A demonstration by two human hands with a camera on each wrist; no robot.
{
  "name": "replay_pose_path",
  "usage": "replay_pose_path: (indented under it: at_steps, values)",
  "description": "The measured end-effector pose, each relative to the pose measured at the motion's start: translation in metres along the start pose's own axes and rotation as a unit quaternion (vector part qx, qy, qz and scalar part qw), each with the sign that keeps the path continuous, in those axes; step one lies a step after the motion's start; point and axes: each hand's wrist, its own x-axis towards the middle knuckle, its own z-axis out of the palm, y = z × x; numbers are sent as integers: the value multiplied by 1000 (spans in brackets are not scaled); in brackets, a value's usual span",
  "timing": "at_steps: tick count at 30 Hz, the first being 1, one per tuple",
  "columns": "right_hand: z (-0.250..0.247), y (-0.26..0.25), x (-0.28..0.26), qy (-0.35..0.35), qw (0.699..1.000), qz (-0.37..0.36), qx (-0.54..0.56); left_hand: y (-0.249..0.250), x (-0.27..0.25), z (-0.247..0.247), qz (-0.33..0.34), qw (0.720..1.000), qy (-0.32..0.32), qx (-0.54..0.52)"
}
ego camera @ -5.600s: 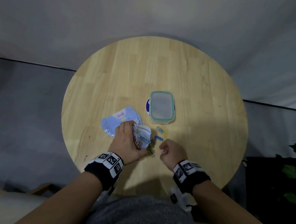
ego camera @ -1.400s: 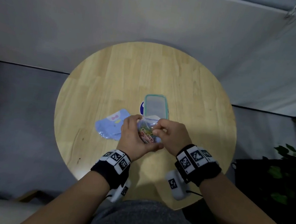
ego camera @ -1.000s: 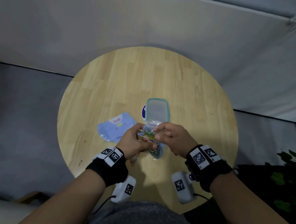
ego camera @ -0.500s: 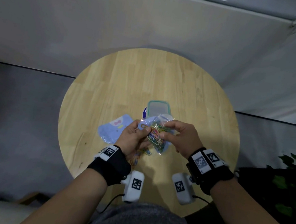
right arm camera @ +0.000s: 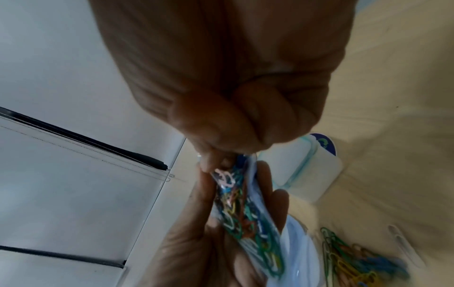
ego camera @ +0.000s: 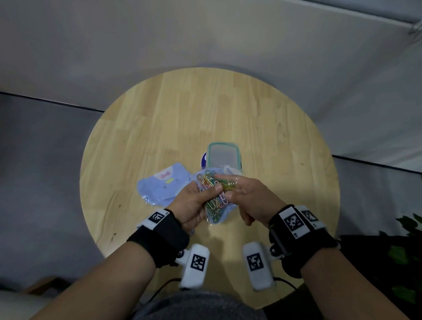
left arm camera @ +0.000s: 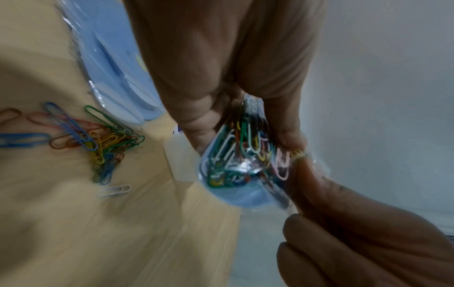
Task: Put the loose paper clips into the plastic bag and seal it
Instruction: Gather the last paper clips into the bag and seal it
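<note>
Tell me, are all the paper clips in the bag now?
No. Many clips are in the bag, held by both hands, but a loose pile of clips lies on the table.

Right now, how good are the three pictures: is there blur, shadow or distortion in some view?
Head view: dim, sharp, with wide-angle bending at the edges; the table carries soft shadow near the person. Left wrist view: the loose paper clips are smeared by blur, the plastic bag shows glare. Right wrist view: blurred throughout, the right hand out of focus.

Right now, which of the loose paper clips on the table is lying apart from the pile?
The white paper clip: it lies alone on the table, just clear of the coloured pile.
</note>
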Motion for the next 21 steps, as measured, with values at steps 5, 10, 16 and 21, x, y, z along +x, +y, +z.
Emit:
replay_pose_path:
  at_steps: [5, 10, 16, 21]
  values:
    - [7, -5, -3, 116, 987, -9, 113, 3, 3, 0, -4, 1000, -10, -20]
    - [2, -7, -7, 193, 974, -54, 107, 4, 6, -3, 9, 999, -11, -38]
    - [1, 6, 2, 243, 963, -92, -68, 4, 8, 1, 8, 999, -13, -51]
    - [3, 6, 2, 139, 987, -70, -28, 3, 7, 1, 13, 998, -14, -63]
